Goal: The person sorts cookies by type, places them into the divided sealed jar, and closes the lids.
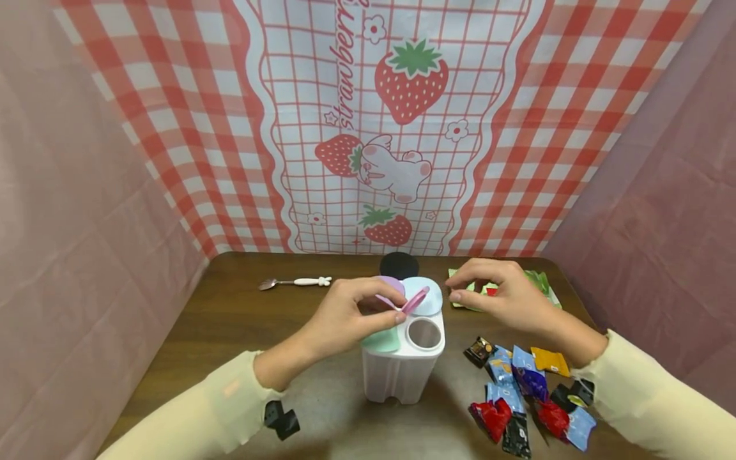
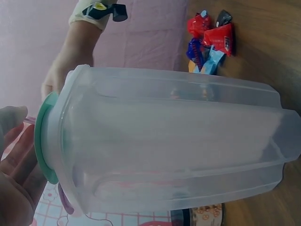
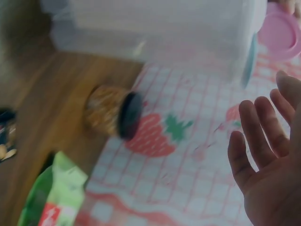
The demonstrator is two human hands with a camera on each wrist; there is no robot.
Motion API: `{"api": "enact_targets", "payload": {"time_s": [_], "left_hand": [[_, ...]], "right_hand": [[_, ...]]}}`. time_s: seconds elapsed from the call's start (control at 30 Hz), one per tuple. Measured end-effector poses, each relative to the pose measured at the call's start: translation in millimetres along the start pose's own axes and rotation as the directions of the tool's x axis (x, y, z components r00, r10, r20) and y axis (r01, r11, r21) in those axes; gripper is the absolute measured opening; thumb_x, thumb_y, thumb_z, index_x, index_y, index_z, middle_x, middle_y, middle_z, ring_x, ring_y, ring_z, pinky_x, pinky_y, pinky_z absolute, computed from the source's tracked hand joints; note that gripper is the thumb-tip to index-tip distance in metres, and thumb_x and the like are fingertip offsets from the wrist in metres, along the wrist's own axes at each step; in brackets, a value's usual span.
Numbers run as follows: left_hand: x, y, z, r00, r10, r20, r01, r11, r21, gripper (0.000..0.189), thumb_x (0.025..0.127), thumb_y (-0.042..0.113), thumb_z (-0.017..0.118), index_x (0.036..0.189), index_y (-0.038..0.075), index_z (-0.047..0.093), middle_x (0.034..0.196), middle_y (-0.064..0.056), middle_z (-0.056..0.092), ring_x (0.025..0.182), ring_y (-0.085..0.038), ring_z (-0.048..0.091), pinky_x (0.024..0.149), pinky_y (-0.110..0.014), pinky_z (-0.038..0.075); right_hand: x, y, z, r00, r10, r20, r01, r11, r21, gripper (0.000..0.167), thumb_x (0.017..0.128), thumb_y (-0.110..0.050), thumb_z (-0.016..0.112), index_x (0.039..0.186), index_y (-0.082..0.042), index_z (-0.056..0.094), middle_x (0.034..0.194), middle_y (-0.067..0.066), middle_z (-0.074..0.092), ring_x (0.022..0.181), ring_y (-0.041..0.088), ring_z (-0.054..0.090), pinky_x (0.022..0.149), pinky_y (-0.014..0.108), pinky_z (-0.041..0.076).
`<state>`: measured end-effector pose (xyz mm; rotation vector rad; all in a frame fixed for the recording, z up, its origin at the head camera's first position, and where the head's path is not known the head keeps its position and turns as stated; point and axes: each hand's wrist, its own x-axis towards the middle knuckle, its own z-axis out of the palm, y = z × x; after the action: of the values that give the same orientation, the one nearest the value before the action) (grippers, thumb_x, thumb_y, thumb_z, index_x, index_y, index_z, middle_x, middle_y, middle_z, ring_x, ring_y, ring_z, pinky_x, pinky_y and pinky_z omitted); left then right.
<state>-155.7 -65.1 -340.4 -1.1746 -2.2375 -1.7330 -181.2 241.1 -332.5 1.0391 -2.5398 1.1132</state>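
My left hand (image 1: 347, 312) pinches a round pink lid (image 1: 415, 300) between thumb and fingers, tilted on edge above the container. The tall, cloudy-white container (image 1: 399, 378) stands upright on the table. One round opening (image 1: 424, 334) at its front right is uncovered. A green lid (image 1: 381, 342), a light blue lid (image 1: 423, 294) and a purple lid (image 1: 391, 282) sit on the other parts of its top. To the right, my right hand (image 1: 501, 292) hovers with loosely bent fingers, holding nothing; its fingers (image 3: 263, 129) show apart in the right wrist view.
Several wrapped snacks (image 1: 517, 377) lie at the front right. A green packet (image 1: 540, 281) is behind my right hand. A jar with a black lid (image 1: 399, 264) stands behind the container, and a white-handled spoon (image 1: 296, 282) lies at the back left.
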Motion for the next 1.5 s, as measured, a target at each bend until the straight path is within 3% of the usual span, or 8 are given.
{"api": "enact_targets", "payload": {"time_s": [0.23,0.4,0.7,0.8,0.97,1.07,1.27,1.5], "left_hand": [[-1.2,0.7,0.5,1.0,-0.002,0.003,0.002,1.0,-0.01,0.016,0.087,0.005,0.081,0.103,0.006,0.077,0.106,-0.008,0.075,0.092,-0.015,0.076,0.078,-0.031,0.065],[-0.9,0.4,0.7,1.0,-0.006,-0.004,0.006,1.0,-0.001,0.016,0.087,0.006,0.082,0.102,0.007,0.078,0.105,-0.007,0.076,0.091,-0.015,0.076,0.077,-0.031,0.065],[-1.1,-0.9,-2.0,1.0,-0.003,-0.018,0.003,1.0,0.012,0.016,0.087,0.007,0.082,0.102,0.007,0.078,0.105,-0.007,0.076,0.09,-0.014,0.076,0.076,-0.03,0.065],[-1.9,-1.9,-1.9,1.0,-0.005,-0.022,0.005,1.0,0.005,0.016,0.087,0.006,0.081,0.102,0.007,0.078,0.104,-0.006,0.076,0.091,-0.013,0.075,0.076,-0.031,0.065],[-2.0,-3.1,-0.8,1.0,-0.001,-0.019,0.001,1.0,-0.016,0.016,0.087,0.005,0.081,0.102,0.006,0.078,0.103,-0.006,0.075,0.093,-0.012,0.075,0.078,-0.032,0.065],[-1.2,-3.2,0.0,1.0,0.0,-0.018,0.0,1.0,-0.015,0.016,0.087,0.006,0.081,0.102,0.007,0.078,0.103,-0.006,0.075,0.093,-0.012,0.075,0.078,-0.031,0.065],[-1.9,-2.5,-0.3,1.0,-0.015,-0.028,0.015,1.0,-0.022,0.014,0.087,0.005,0.08,0.101,0.007,0.078,0.103,-0.006,0.075,0.091,-0.012,0.075,0.077,-0.032,0.065],[-2.8,-0.8,0.9,0.999,-0.032,-0.034,0.032,0.999,-0.02,0.013,0.087,0.006,0.08,0.099,0.008,0.078,0.1,-0.005,0.075,0.089,-0.011,0.074,0.075,-0.032,0.065]], "right_hand": [[-30.1,41,-5,0.992,0.118,0.043,-0.115,0.991,-0.074,0.019,0.092,-0.018,0.079,0.108,-0.028,0.077,0.103,-0.013,0.074,0.086,0.005,0.067,0.071,0.024,0.06],[-51.1,72,0,0.969,0.229,0.09,-0.22,0.971,-0.096,0.016,0.092,-0.026,0.079,0.106,-0.03,0.076,0.102,-0.015,0.073,0.091,0.004,0.066,0.074,0.026,0.06],[-93.5,110,0,0.951,0.221,0.218,-0.206,0.975,-0.088,0.017,0.093,-0.024,0.078,0.109,-0.02,0.075,0.102,-0.005,0.074,0.08,0.003,0.065,0.064,0.025,0.058],[-114.3,115,-3,0.943,0.253,0.217,-0.233,0.966,-0.115,0.017,0.092,-0.025,0.079,0.107,-0.019,0.075,0.1,-0.004,0.073,0.082,0.0,0.064,0.062,0.024,0.056],[-150.4,115,-5,0.951,0.282,0.13,-0.253,0.946,-0.203,0.026,0.084,-0.027,0.086,0.105,-0.017,0.075,0.097,-0.004,0.073,0.083,0.002,0.063,0.063,0.025,0.054],[-166.3,111,-5,0.944,0.32,0.086,-0.29,0.923,-0.253,0.034,0.081,-0.032,0.088,0.108,-0.015,0.075,0.1,-0.003,0.073,0.084,0.004,0.064,0.065,0.026,0.055],[-181.7,106,0,0.909,0.414,0.043,-0.378,0.865,-0.331,0.043,0.079,-0.044,0.088,0.111,-0.019,0.075,0.101,-0.008,0.07,0.086,0.004,0.063,0.07,0.029,0.056],[-187.4,105,7,0.858,0.51,0.062,-0.458,0.815,-0.354,0.044,0.079,-0.05,0.086,0.108,-0.02,0.074,0.101,-0.01,0.068,0.09,0.008,0.064,0.076,0.031,0.059]]}}
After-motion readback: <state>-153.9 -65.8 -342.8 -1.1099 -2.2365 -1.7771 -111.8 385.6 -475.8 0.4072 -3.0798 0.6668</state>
